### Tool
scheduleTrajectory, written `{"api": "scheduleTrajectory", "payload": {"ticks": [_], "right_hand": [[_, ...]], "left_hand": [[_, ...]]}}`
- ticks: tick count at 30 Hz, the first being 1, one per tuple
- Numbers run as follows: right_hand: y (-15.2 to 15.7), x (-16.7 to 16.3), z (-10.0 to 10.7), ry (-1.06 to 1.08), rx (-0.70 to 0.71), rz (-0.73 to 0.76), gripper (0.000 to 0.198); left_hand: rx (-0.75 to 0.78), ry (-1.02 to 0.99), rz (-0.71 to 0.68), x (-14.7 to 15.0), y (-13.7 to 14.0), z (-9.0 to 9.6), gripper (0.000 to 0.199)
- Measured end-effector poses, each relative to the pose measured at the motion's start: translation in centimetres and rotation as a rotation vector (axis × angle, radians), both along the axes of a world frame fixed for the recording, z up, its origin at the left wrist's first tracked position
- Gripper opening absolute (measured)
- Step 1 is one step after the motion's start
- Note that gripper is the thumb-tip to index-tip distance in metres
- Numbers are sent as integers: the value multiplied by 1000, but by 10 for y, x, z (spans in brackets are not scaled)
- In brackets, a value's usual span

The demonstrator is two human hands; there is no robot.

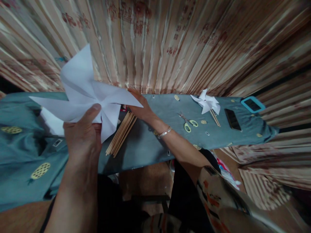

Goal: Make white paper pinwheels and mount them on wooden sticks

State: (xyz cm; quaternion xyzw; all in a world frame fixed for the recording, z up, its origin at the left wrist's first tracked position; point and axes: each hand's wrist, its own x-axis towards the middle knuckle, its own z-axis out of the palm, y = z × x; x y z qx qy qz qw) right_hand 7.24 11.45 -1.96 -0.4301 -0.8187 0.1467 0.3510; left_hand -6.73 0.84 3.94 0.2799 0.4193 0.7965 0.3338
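A large white paper pinwheel is raised on the left, its folded tips meeting at the centre. My left hand grips it, thumb pressed on the middle. Behind its right blade reaches my right hand, with a bracelet on the wrist. The blade hides its fingers, so I cannot see whether they hold anything. Close below that hand lies a bundle of thin wooden sticks. A small red item peeks out beside the sticks, partly covered by the paper.
White paper sheets lie behind my left hand. Toward the right of the cloth-covered table are green-handled scissors, a smaller pinwheel on sticks, a black phone and a blue-framed device. A pleated curtain hangs along the back.
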Motion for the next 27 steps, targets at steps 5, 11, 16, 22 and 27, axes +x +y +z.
{"api": "scheduleTrajectory", "payload": {"ticks": [5,11,16,22,27], "right_hand": [[-75,69,-4,54,-92,-44,9],[-136,121,-30,-237,-82,-115,19],[-144,126,-38,-290,-62,-157,22],[-145,118,-33,-294,-50,-171,25],[-150,119,-30,-378,-79,-204,24]], "left_hand": [[41,-47,-84,7,-3,0,44],[-86,-52,-161,31,-12,-3,35],[-261,-64,-233,48,-20,-7,29],[-362,5,-259,58,-24,-13,23],[-447,70,-284,63,-24,-18,28]]}}
